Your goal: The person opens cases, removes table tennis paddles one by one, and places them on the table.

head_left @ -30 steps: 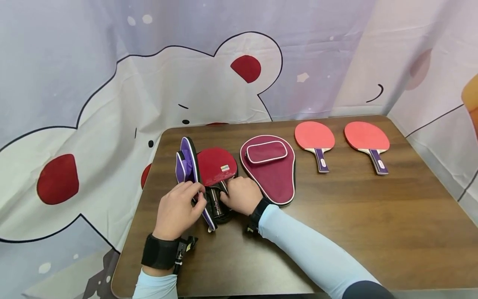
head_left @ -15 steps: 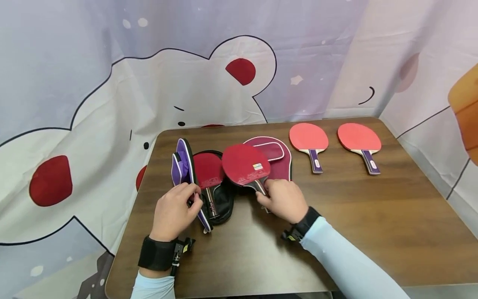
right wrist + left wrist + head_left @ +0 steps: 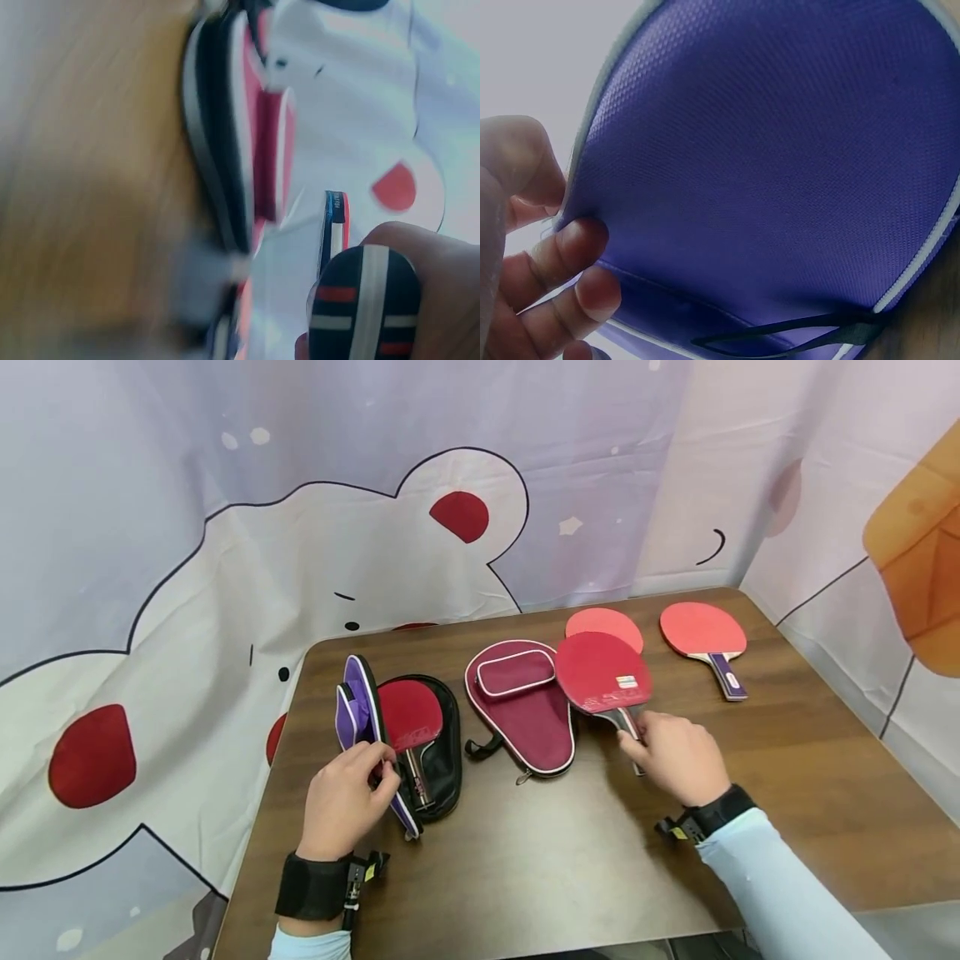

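My left hand [image 3: 345,797] pinches the edge of the purple cover [image 3: 363,693] of a table tennis paddle case, which stands raised. Its outer face [image 3: 765,150] fills the left wrist view. Inside the open case's black lining [image 3: 447,772] lies a red paddle [image 3: 411,714]. My right hand [image 3: 678,756] grips another red table tennis paddle [image 3: 600,668] by its handle, red face up, above the table. The handle's striped butt [image 3: 365,307] shows close up in the right wrist view. The held paddle partly hides a lighter red paddle [image 3: 604,620] behind it.
A maroon paddle case [image 3: 532,718] with a wrist strap [image 3: 483,747] lies mid-table, right of the purple one. Farther right is a red paddle with a purple handle [image 3: 724,677]. A printed curtain [image 3: 360,552] hangs behind the wooden table [image 3: 540,868].
My right hand has lifted a paddle out of the purple case and carried it right, past the maroon case. The left hand keeps hold of the cover. The head view has shifted slightly.
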Demonstrator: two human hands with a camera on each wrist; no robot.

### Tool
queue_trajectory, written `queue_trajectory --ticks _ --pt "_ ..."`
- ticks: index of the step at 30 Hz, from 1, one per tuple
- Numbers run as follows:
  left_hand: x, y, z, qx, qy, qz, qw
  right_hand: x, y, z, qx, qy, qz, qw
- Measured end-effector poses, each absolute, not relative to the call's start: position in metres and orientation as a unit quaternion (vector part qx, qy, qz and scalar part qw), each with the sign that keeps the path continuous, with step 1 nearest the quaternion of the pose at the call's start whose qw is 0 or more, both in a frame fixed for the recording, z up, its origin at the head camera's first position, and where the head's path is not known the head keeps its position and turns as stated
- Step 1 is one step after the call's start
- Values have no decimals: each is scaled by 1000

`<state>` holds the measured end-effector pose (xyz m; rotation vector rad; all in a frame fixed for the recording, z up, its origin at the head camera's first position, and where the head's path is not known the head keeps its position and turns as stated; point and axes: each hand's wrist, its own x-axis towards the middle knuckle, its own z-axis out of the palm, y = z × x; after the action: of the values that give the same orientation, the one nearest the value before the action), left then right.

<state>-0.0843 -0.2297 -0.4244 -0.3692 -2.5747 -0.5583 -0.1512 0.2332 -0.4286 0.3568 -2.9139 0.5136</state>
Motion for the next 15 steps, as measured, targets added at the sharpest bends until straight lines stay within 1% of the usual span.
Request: queue_trajectory --ticks 9,15 --pt "-82 -232 -431 -128 -940 -210 235 -154 304 -449 55 -987 145 34" --pt "-87 -234 -432 -134 -937 -219 238 -157 331 -459 39 -991 127 11"
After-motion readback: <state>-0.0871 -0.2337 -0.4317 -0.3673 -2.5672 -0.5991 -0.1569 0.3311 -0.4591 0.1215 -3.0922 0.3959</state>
